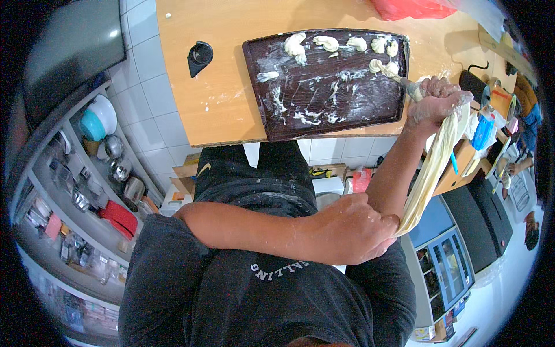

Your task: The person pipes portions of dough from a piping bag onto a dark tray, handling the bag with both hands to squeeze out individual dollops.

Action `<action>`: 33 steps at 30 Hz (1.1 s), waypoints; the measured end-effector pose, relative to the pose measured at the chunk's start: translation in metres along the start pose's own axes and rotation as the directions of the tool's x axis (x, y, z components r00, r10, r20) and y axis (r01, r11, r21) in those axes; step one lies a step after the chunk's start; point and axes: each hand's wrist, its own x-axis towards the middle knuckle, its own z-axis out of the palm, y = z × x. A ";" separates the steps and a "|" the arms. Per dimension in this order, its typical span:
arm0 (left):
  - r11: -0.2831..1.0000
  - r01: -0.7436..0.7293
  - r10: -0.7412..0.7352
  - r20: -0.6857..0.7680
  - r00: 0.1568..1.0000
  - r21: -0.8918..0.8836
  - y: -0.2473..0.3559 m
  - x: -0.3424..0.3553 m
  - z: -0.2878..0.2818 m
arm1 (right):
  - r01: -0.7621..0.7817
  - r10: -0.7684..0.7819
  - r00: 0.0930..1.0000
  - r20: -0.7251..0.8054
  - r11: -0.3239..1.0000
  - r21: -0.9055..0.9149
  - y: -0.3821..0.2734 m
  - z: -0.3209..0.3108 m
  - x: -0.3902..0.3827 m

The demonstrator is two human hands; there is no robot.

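My right hand [436, 101] is closed around the front of a long piping bag [430, 173] filled with pale cream or soft batter. Its metal nozzle [406, 82] points over the right edge of a dark brown tray [324, 130]. Pale paste smears my right hand. My left arm crosses in front of my body, and my left hand [361, 228] is closed on the bag's tail end. Just off the nozzle tip lies a piped swirl [381, 67]. Several piped mounds [326, 43] line the tray's far side, and white smears cover much of its surface.
The tray lies on a wooden table [214, 115], near its front edge. A small black cup-like object [200, 55] stands left of the tray. Red plastic [410, 7] lies at the back. Shelves with bowls [99, 118] fill the left; another person [520, 165] is at far right.
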 end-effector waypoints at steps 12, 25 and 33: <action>1.000 0.005 -0.005 -0.005 1.000 0.007 0.000 0.006 -0.003 | 0.068 -0.067 0.998 0.012 0.989 -0.130 0.008 0.003 -0.001; 0.999 0.002 -0.005 0.050 0.999 0.054 -0.004 -0.003 -0.021 | -0.053 0.054 0.999 0.001 0.985 -0.165 0.015 0.020 -0.017; 0.983 -0.150 0.137 0.128 0.982 0.101 -0.008 -0.005 -0.033 | 0.049 0.055 0.974 0.219 0.896 -0.442 0.044 0.019 -0.038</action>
